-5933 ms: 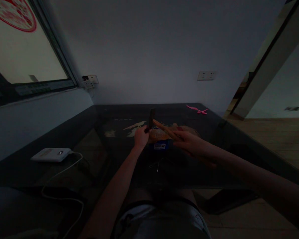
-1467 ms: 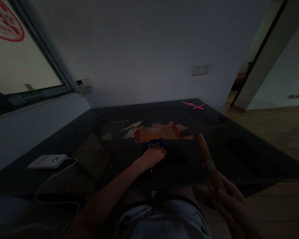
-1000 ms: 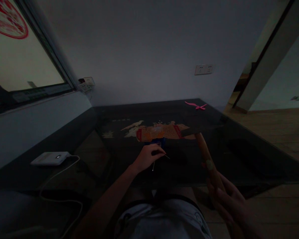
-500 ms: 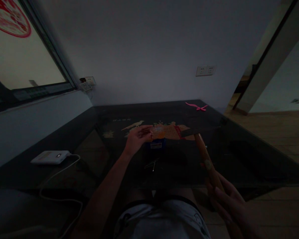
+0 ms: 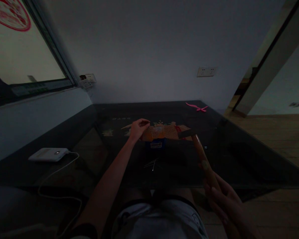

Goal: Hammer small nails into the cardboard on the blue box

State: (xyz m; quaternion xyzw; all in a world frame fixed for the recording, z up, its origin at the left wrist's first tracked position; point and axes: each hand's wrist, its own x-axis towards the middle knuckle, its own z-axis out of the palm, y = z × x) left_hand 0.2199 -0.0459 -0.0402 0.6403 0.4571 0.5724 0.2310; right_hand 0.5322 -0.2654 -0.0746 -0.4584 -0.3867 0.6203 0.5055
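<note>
My right hand (image 5: 223, 196) is wrapped round the wooden handle of a hammer (image 5: 201, 154). The dark hammer head lies over the right end of a tan, patterned flat piece (image 5: 170, 132) with a red band. That piece rests across a small blue box (image 5: 156, 144) on the dark table. At the left end of the piece is my left hand (image 5: 140, 128), its thumb and fingertips brought together; what they hold, if anything, is too small to make out. Several thin metal pins or nails (image 5: 152, 163) lie in front of the box.
On the left of the dark table (image 5: 109, 179) is a white power bank (image 5: 49, 154) with a cable trailing over the front edge. A pink ribbon (image 5: 197, 107) lies near the back right, below the wall sockets (image 5: 206, 71).
My left hand has lifted slightly off the left end of the patterned piece, showing more of it. The hammer, in my right hand, has shifted a little to the left.
</note>
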